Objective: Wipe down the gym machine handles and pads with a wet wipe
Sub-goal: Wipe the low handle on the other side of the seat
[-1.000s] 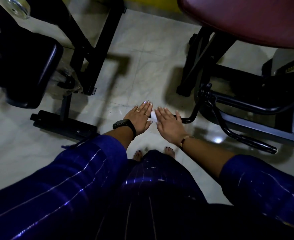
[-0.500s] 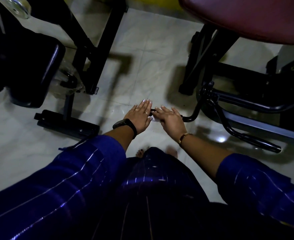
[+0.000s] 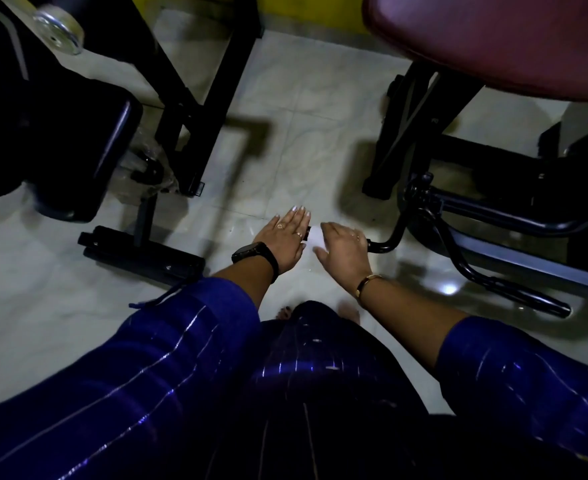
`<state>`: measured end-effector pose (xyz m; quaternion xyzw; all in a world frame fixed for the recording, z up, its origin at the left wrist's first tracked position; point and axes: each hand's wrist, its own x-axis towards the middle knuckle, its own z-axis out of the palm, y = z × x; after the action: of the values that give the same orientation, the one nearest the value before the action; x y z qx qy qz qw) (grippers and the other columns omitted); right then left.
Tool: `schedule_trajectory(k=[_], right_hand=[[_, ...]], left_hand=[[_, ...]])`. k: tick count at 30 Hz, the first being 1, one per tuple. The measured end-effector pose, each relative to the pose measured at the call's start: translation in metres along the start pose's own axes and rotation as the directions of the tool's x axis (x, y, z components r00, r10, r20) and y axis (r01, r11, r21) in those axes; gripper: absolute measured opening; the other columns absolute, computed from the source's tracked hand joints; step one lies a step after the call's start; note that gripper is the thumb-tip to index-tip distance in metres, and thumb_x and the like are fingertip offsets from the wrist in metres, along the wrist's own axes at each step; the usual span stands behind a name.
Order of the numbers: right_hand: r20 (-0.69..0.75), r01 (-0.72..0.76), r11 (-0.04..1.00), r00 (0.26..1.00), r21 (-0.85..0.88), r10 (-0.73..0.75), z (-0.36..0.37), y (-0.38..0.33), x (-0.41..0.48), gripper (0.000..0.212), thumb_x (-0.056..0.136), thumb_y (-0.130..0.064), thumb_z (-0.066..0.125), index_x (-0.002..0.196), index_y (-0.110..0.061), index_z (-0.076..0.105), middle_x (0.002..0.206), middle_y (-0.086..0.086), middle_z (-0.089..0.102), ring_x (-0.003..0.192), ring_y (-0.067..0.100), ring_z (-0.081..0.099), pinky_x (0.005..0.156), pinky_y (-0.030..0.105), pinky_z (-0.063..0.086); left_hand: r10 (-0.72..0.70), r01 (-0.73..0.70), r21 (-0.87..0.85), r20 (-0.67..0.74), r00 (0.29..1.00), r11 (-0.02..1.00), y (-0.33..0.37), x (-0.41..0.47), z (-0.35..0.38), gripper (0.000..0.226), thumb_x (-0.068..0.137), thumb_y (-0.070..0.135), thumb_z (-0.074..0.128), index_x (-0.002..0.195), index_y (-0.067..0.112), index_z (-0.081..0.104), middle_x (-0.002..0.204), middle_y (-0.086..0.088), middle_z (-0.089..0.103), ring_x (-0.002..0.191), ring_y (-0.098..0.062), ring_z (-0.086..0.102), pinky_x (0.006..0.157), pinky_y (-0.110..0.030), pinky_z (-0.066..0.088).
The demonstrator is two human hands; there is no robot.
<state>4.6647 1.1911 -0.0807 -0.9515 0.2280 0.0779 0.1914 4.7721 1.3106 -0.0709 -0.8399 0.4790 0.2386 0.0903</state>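
Floor (image 3: 285,150) open ahead; right hand (image 3: 345,252) fingers curl round wipe (image 3: 315,236) on handle (image 3: 387,244); left hand (image 3: 287,239) fingers straight.

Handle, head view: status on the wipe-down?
Left hand open, fingers straight, at the handle end. Right hand holds wet wipe on handle. Nothing in the way.

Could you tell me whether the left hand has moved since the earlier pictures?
No. The left hand lies where it was, beside the free end of the handle, fingers straight.
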Motion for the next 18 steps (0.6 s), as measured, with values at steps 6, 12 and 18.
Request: schedule_trajectory(k=[6, 12, 18], right_hand=[[0.254, 0.063, 0.998, 0.965, 0.014, -0.064, -0.010, -0.010, 0.025, 0.057, 0.095, -0.033, 0.055, 0.147, -0.023, 0.034, 0.151, -0.003, 0.038, 0.145, 0.021, 0.021, 0.115, 0.050, 0.007], [0.173, 0.145, 0.989, 0.975, -0.023, -0.139, -0.009, -0.002, 0.002, 0.053, 0.101, -0.046, 0.038, 0.149, -0.025, 0.031, 0.157, -0.005, 0.028, 0.147, 0.015, 0.015, 0.116, 0.046, 0.002], [-0.026, 0.007, 1.000, 1.000, 0.017, -0.006, -0.002, 0.012, -0.007, 0.040, 0.099, -0.038, 0.047, 0.135, -0.024, 0.055, 0.143, -0.002, 0.051, 0.140, 0.015, 0.034, 0.114, 0.039, 0.003]], left_hand=[[-0.026, 0.027, -0.006, 0.050, 0.998, 1.000, -0.005, -0.004, -0.001, 0.070, 0.101, 0.023, 0.033, 0.154, 0.009, -0.011, 0.163, -0.007, -0.011, 0.151, -0.019, -0.009, 0.121, -0.036, 0.004], [-0.008, 0.008, -0.004, 0.043, 0.999, 1.000, -0.010, -0.006, 0.003, 0.068, 0.102, 0.024, 0.032, 0.155, 0.011, -0.008, 0.164, -0.006, -0.009, 0.151, -0.019, -0.007, 0.122, -0.038, 0.007], [0.087, -0.087, 0.006, 0.011, 0.996, 0.996, -0.003, -0.002, -0.005, 0.065, 0.102, 0.019, 0.032, 0.156, 0.015, -0.003, 0.164, -0.004, -0.007, 0.151, -0.018, -0.007, 0.121, -0.037, 0.004]])
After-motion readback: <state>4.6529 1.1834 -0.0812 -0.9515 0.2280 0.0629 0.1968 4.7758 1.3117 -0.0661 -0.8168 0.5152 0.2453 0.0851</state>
